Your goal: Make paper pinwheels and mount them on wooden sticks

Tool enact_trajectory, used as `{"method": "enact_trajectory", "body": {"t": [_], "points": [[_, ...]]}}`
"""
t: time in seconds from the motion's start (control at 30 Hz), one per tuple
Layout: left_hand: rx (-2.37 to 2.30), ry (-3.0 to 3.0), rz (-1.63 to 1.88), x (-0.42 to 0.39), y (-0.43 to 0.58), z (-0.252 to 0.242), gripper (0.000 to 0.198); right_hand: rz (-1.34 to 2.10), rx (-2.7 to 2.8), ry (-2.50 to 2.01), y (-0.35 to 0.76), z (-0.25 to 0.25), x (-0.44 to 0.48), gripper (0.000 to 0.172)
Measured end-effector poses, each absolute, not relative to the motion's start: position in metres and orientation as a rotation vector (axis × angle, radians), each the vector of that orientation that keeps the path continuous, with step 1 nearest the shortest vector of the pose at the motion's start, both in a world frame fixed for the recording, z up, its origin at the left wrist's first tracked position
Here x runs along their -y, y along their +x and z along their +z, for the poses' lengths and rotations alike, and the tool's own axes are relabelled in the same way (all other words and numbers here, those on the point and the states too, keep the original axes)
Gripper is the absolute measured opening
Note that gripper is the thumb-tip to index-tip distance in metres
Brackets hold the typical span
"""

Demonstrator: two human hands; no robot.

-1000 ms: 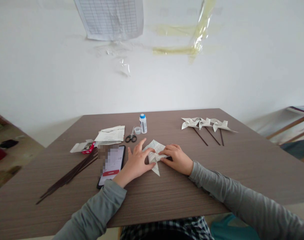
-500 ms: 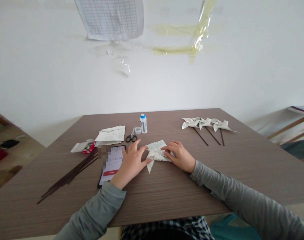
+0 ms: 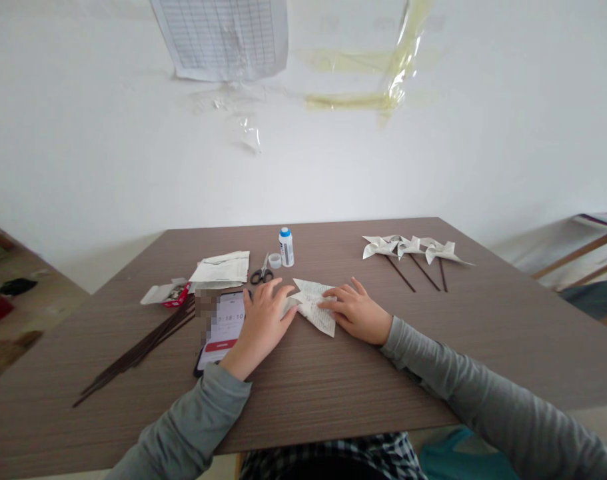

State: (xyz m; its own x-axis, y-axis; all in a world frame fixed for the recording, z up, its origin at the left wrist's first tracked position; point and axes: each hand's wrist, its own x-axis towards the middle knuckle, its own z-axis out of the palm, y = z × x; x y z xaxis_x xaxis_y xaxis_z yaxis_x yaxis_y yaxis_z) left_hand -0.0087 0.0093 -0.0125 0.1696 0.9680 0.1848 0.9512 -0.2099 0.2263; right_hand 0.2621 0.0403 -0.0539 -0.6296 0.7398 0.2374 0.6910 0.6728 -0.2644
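A folded piece of printed paper [image 3: 314, 306] lies on the brown table [image 3: 333, 387] between my hands. My left hand [image 3: 261, 325] rests on the table at its left edge, fingers spread flat and touching the paper. My right hand [image 3: 356, 312] lies on the paper's right side, fingers stretched out and pressing it down. A phone [image 3: 222, 328] with a lit screen lies just left of my left hand.
Scissors [image 3: 261, 273], a small white glue bottle [image 3: 286, 247] and its cap [image 3: 274, 261] stand behind the paper. Three paper pinwheels on sticks [image 3: 413, 251] lie at the back right. A bundle of dark sticks [image 3: 138, 349], a stack of papers [image 3: 220, 269] and a small red box [image 3: 169, 293] lie to the left.
The folded paper has been turned on the table; its long point now faces lower right instead of straight down. Both hands shifted slightly with it.
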Motion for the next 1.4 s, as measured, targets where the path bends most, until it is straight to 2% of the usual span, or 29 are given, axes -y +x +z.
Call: {"method": "enact_trajectory", "body": {"t": [0.73,1.1,1.4], "points": [[-1.831,2.355,0.310,-0.001,0.002,-0.010,0.050,0.282,2.512,-1.086,0.264,-0.059,-0.044,0.026],[-1.831,2.404,0.258,-0.004,0.001,-0.014,0.041,0.267,2.523,-1.051,0.263,-0.060,-0.042,0.026],[-1.823,2.383,0.227,-0.004,0.001,-0.009,0.042,0.287,2.519,-1.051,0.263,-0.061,-0.042,0.026]]}}
